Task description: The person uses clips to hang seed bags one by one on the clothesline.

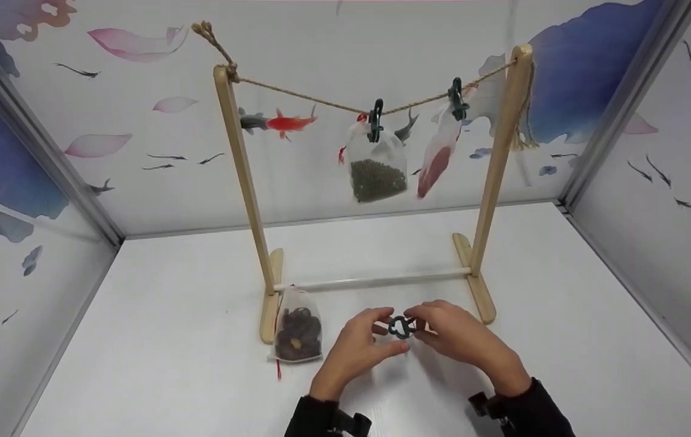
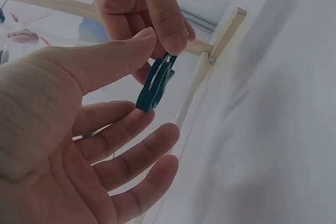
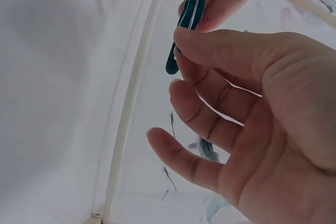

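Observation:
A dark green clothes clip is held up over the white table between the two hands. My right hand pinches one end of it between thumb and forefinger, as the right wrist view shows on the clip. My left hand has its fingers spread and loosely bent around the other end. In the left wrist view its thumb stands apart from the clip; a fingertip lies at the lower end, possibly touching. Left of this hand, a sheer drawstring bag of dark brown pieces leans by the rack's left foot.
A wooden rack carries a sagging rope. Green clips hold a bag of green beans and a bag with reddish contents on it. A white bar joins the rack's feet. Printed panels enclose the table.

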Demonstrator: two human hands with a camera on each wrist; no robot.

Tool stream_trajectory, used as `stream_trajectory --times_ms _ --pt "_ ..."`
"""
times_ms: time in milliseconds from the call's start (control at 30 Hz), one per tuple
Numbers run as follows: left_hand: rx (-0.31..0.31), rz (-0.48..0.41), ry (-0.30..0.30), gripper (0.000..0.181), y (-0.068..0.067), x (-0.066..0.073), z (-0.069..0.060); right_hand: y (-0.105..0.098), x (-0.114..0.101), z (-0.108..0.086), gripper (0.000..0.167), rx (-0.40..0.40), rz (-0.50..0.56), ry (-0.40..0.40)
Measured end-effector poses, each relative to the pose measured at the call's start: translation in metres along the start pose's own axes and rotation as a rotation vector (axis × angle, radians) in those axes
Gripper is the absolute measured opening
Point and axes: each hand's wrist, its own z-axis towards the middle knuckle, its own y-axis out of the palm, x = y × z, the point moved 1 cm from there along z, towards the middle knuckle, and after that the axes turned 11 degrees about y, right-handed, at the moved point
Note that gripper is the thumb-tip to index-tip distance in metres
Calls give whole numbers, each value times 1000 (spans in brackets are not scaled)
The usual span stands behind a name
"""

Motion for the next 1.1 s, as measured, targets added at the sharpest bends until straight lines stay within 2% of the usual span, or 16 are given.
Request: stream_trajectory --times_ms 133,367,767,1100 --pt "13 15 11 64 -2 -2 0 -1 -2 -1 26 14 9 -34" --pt "44 9 56 45 -5 -2 0 -2 -3 0 22 53 10 -74" --pt "0 4 24 47 -5 -2 1 -4 -8 -2 25 58 -15 -58" --pt "-9 -18 84 43 -6 -1 2 -6 -9 -2 29 82 8 -55"
